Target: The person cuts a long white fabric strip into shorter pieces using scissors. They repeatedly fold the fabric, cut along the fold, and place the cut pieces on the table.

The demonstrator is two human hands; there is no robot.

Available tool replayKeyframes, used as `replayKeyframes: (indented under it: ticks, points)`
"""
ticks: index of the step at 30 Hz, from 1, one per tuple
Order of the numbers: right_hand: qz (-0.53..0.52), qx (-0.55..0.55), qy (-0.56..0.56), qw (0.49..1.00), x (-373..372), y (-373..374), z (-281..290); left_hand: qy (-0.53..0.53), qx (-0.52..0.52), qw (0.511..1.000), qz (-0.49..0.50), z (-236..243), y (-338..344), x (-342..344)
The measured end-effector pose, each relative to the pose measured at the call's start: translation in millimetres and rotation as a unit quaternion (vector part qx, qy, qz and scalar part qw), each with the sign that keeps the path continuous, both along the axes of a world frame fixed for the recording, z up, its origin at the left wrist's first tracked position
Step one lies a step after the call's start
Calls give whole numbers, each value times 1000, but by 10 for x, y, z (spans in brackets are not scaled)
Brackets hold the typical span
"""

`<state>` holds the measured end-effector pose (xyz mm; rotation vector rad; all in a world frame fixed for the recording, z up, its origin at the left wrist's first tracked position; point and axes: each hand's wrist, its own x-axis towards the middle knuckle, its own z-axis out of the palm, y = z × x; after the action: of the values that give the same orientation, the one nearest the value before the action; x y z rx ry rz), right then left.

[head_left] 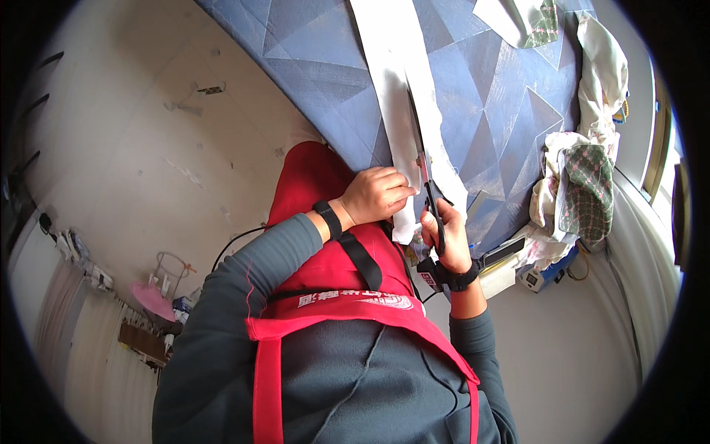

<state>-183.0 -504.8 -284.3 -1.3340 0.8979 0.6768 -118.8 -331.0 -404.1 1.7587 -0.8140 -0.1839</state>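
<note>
A long white strip of cloth runs down the table and over its near edge. A pair of scissors with black handles lies along the strip, blades pointing away from me, in a long slit between its left and right parts. My right hand is closed round the scissor handles. Just left of the blades, my left hand pinches the edge of the left part of the strip with bent fingers. The near end of the cloth hangs between my hands.
A blue table cover with a triangle pattern lies under the cloth. Crumpled white and green checked fabric is heaped at the right edge, with another piece at the far side. A blue box stands below the table's right corner.
</note>
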Motion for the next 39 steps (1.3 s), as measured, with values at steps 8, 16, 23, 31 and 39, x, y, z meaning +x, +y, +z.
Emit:
replayKeyframes:
  ticks: [8, 16, 23, 31, 39]
  points:
    - [65, -37, -1, 997, 227, 9, -61, 11, 6, 1000, -15, -9, 15, 3]
    - [39, -8, -28, 999, 430, 80, -108, 8, 18, 999, -39, -3, 31, 15]
    - [28, -27, -22, 999, 638, 136, -80, 50, 22, 997, -63, -27, 66, 16]
    - [38, -12, -32, 999, 850, 169, -84, 44, 32, 994, -94, -41, 109, 34]
    - [80, -42, 3, 996, 1020, 176, -99, 38, -15, 994, -104, -84, 119, 72]
